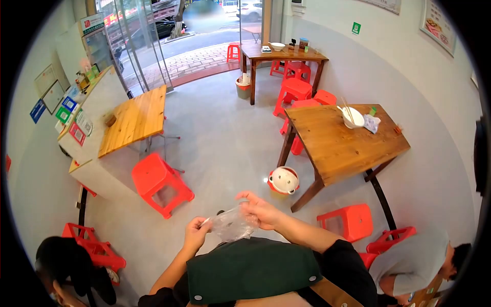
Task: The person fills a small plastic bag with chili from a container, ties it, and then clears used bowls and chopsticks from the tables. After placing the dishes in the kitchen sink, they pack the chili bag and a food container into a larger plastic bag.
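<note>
A crumpled piece of thin clear plastic film (230,224) is stretched between my two hands in front of my dark green apron (250,266). My left hand (195,234) pinches its left edge between thumb and fingers. At the other side, my right hand (262,213) grips the film near its upper right part, with one finger raised off it. Whether the film is a bag or a glove, I cannot tell. Grey floor shows through it.
A red stool (159,179) and a light wooden table (135,120) stand to the left. On the right, a brown table (353,146) holds a white bowl (353,117) with chopsticks. A lidded bin (284,180) stands beside it. People sit at lower left (66,266) and lower right (409,258).
</note>
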Action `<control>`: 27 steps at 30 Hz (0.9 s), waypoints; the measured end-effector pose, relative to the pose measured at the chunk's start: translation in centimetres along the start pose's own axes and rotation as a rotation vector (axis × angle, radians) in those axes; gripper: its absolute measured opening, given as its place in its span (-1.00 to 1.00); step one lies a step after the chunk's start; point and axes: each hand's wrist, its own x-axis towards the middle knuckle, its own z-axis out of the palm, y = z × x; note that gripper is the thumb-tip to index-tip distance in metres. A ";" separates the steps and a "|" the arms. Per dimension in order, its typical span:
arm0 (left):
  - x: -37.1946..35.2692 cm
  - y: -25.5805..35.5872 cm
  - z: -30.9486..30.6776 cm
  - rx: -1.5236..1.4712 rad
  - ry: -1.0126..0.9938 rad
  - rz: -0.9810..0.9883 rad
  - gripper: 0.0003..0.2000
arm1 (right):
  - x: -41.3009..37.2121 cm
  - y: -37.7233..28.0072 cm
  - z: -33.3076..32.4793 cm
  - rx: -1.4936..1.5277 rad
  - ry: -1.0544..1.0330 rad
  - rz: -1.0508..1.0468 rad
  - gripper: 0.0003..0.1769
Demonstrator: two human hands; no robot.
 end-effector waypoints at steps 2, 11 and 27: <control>6.6 1.1 -1.2 0.011 0.074 -0.050 -0.92 | 5.8 -2.7 -3.8 -0.417 -0.049 -0.069 -0.87; 38.3 10.1 4.5 -0.206 -0.384 -0.091 -0.89 | 19.3 -20.3 -13.9 -1.590 0.594 -0.335 -0.60; 87.6 12.5 17.0 0.267 -0.217 -0.235 -0.87 | 35.4 -55.1 -42.1 -0.898 0.899 -0.684 -0.80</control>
